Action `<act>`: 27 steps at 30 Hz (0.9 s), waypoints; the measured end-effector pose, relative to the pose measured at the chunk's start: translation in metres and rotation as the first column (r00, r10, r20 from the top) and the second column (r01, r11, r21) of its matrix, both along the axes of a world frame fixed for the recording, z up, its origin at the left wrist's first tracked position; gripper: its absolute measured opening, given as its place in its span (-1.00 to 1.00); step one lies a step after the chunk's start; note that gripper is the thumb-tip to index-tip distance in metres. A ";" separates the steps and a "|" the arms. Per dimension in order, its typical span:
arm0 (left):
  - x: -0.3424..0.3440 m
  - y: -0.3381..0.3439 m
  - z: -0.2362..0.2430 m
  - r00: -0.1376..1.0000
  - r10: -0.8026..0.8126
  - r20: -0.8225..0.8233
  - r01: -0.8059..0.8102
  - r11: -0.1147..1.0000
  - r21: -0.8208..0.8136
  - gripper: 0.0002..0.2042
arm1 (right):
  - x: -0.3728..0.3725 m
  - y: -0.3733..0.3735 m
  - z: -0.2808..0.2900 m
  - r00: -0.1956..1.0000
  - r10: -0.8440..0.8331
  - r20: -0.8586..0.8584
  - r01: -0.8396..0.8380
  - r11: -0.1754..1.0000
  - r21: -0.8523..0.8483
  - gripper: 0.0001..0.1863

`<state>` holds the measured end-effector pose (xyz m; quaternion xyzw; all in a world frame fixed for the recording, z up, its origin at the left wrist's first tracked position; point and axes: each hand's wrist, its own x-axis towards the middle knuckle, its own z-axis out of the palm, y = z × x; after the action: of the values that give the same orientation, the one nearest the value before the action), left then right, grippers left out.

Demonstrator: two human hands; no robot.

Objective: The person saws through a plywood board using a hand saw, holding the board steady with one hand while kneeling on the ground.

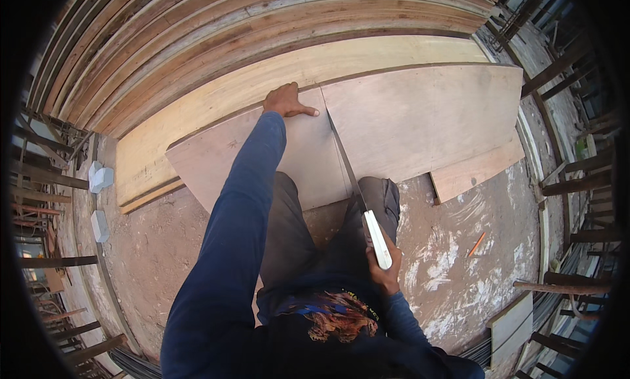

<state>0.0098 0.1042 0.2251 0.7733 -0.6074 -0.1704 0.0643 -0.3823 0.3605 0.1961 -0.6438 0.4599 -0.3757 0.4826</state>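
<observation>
One cut across a plywood sheet [420, 120] is in hand, and in the head view it looks only partly made. The sheet lies low above the floor [161, 238], its far edge overlapping a long yellowish board [197, 129]. A thin dark line runs in from the sheet's far edge to the tip of the saw [359, 196]; it is probably a slit already sawn, though from this angle it could be just a drawn mark. Beside the blade a fainter line carries on to the near edge, and that stretch seems uncut, so most of the sheet's width appears to be left.

The right hand [385, 272] is wrapped around the saw's white handle, out past the near edge, with the blade slanting toward the far edge. The left hand [285, 101] rests on the sheet at its far edge, just left of the line, thumb stretched toward the blade's tip; whether its other fingers clasp the edge, I cannot tell. A smaller board [479, 171] shows past the near edge by the sheet's right corner, and an orange pencil [477, 244] lies on the floor, apart from the sheet.
</observation>
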 end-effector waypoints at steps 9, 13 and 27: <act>0.006 -0.001 -0.004 1.000 0.003 -0.016 -0.002 0.998 0.056 0.07 | 0.068 -0.090 -0.018 0.998 -0.006 -0.064 0.004 1.000 -0.024 -0.38; 0.007 -0.002 -0.010 0.998 0.055 -0.005 -0.055 0.998 0.029 0.00 | -0.028 0.041 0.015 0.997 -0.044 -0.067 0.051 0.993 0.106 -0.43; 0.001 0.002 -0.005 0.999 0.032 0.004 -0.032 0.999 0.044 0.01 | -0.001 0.009 -0.005 0.998 -0.026 -0.062 0.025 0.999 -0.025 -0.43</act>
<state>0.0112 0.1064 0.2205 0.7845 -0.5910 -0.1813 0.0492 -0.3829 0.3693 0.1906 -0.6552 0.4783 -0.3670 0.4552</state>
